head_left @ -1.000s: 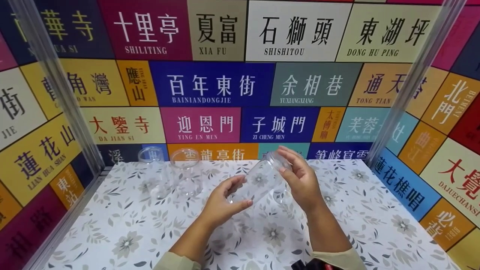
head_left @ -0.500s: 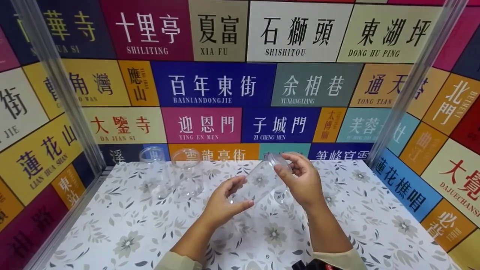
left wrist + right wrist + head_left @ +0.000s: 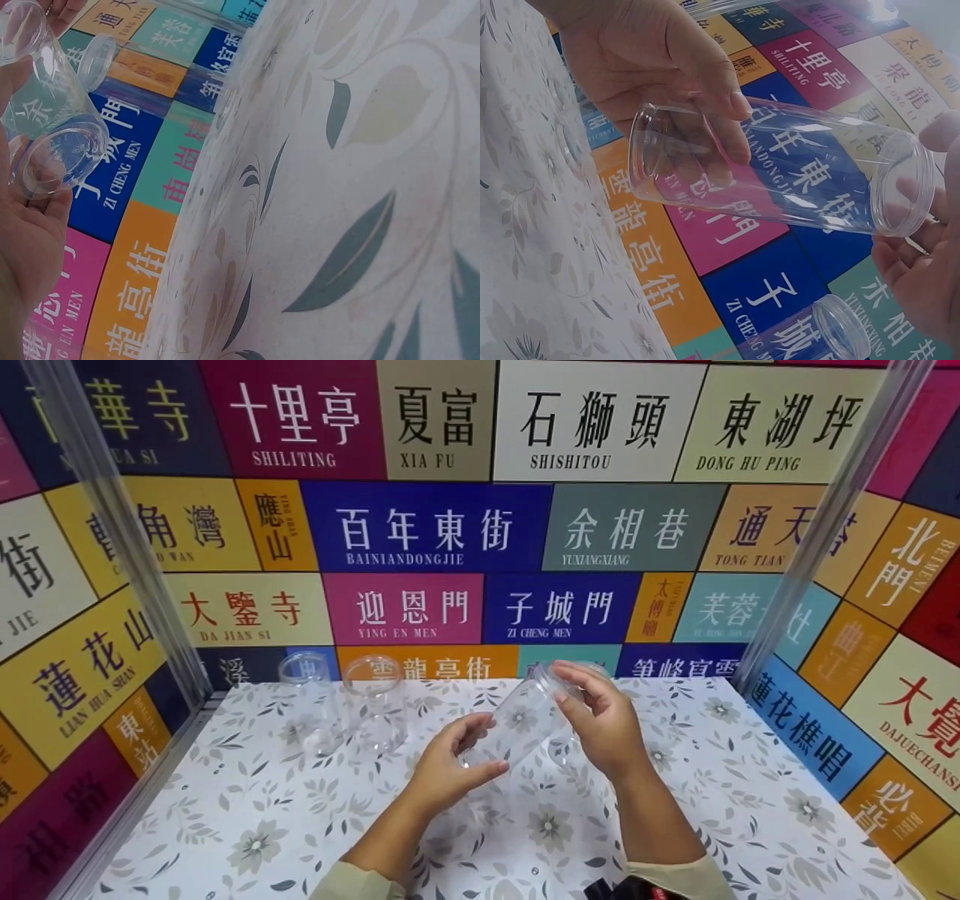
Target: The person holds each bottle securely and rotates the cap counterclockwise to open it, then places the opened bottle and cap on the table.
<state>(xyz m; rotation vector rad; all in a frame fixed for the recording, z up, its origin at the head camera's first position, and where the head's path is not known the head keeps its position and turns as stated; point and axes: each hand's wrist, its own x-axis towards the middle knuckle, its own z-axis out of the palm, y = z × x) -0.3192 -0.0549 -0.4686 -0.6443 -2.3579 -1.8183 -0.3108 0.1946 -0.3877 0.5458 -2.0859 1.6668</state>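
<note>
A clear plastic jar [image 3: 516, 727] is held tilted above the table, its base low at the left and its top toward the upper right. My left hand [image 3: 450, 761] grips it near the base, the thumb on the near side and the fingers behind. At the other end my right hand [image 3: 611, 731] holds the clear screw lid [image 3: 922, 187] between thumb and fingers. Through the transparent wall, the right wrist view shows the left fingers [image 3: 697, 146] around the base. No contents show inside the jar.
Two clear jars [image 3: 375, 716] stand upright at the back left of the flower-patterned table [image 3: 337, 840]. One more clear jar [image 3: 564, 754] stands behind the right hand, partly hidden. Colourful sign panels [image 3: 420, 529] form the back and side walls, with clear corner strips.
My right fingers and thumb have shifted around the lid, the thumb moving forward over it and then back. The left hand and the jar have stayed almost in place.
</note>
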